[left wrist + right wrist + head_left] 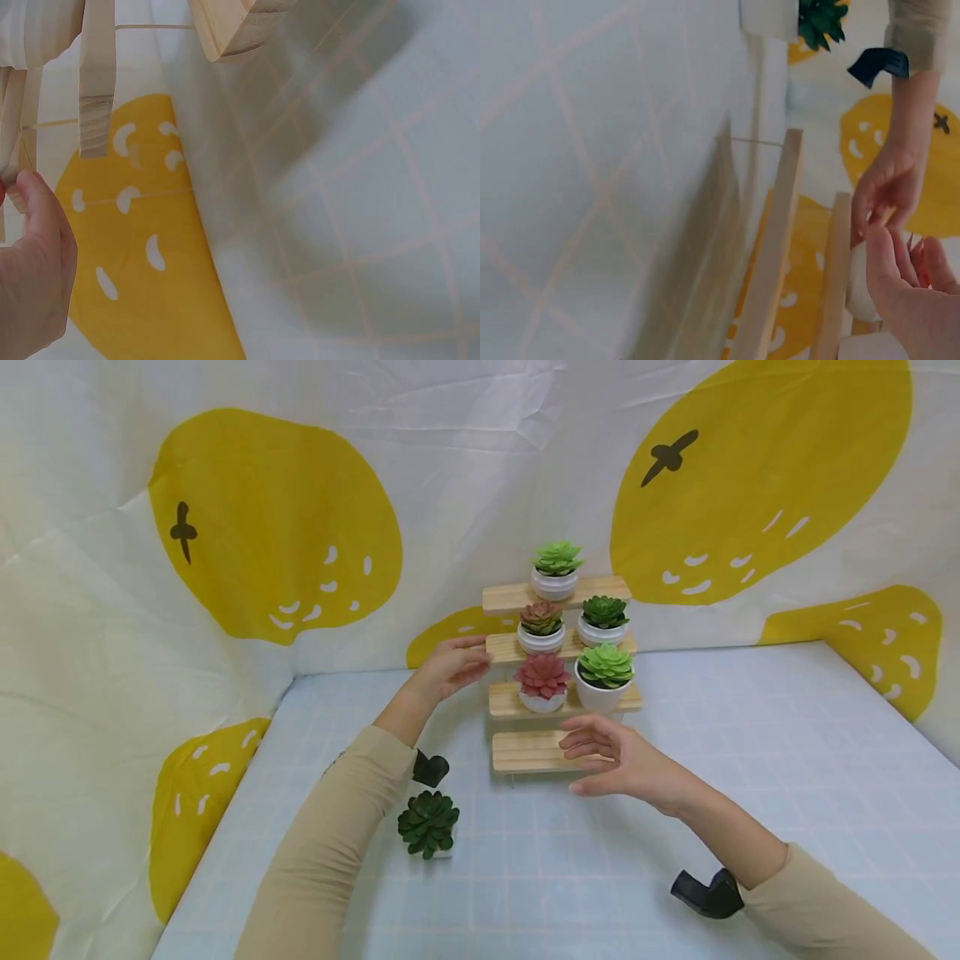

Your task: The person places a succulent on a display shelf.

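A tiered wooden plant stand (525,752) carries several small potted succulents. My left hand (453,667) is at the left end of its second board from the top; in the left wrist view the fingertips (28,184) grip the board's end. My right hand (622,760) hovers before the lowest board, its fingers loosely bent, holding nothing. Just above it on the third board stand a light green succulent (606,667) and a pink-red succulent (543,678). The second board holds a reddish-green succulent (542,620) and a dark green one (604,612). A bright green succulent (557,560) tops the stand.
A dark green potted succulent (428,824) stands on the blue checked tabletop (540,877), left of and nearer than the stand. Behind hangs a white cloth (465,485) with large yellow fruit prints. Black straps (708,893) circle both wrists.
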### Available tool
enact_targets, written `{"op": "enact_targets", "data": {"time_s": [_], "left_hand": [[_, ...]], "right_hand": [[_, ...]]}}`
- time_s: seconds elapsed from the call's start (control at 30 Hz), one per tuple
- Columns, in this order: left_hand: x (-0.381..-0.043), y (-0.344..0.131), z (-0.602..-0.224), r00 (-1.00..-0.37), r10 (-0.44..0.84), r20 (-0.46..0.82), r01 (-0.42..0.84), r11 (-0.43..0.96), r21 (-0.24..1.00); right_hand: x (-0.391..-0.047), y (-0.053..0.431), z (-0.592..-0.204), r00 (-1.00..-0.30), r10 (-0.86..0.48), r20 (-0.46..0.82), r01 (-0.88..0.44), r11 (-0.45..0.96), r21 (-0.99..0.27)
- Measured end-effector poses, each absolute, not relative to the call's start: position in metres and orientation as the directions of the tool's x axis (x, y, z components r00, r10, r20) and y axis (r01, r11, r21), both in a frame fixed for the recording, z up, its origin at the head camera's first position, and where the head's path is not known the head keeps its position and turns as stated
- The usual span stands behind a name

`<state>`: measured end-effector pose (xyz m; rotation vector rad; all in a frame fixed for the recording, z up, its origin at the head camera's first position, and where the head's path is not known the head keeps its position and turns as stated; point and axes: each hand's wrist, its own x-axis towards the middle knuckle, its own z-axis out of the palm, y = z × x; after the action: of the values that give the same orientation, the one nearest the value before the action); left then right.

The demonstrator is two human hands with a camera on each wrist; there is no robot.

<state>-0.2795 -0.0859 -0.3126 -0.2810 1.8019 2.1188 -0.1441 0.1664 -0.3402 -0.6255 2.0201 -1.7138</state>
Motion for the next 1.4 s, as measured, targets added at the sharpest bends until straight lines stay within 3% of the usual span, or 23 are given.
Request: {"op": "enact_targets", "data": {"time_s": [0.47,0.97,1.4], "left_hand": [[-0.281,-0.086,-0.313,-0.920,0.128,-0.371,-0.387,-0.136,0.912],[-0.281,-0.085,-0.313,-0.918,0.116,-0.380,-0.394,-0.142,0.908],[-0.280,-0.085,-0.312,-0.914,0.113,-0.389,-0.402,-0.145,0.904]], "right_hand": [[-0.141,0.116,-0.353,-0.725,-0.686,-0.055,-0.044,0.125,-0.991],[-0.130,0.068,-0.380,-0.707,-0.706,-0.039,-0.080,0.135,-0.988],[-0.120,0.034,-0.392,-0.713,-0.697,-0.068,-0.181,0.277,-0.944]]}}
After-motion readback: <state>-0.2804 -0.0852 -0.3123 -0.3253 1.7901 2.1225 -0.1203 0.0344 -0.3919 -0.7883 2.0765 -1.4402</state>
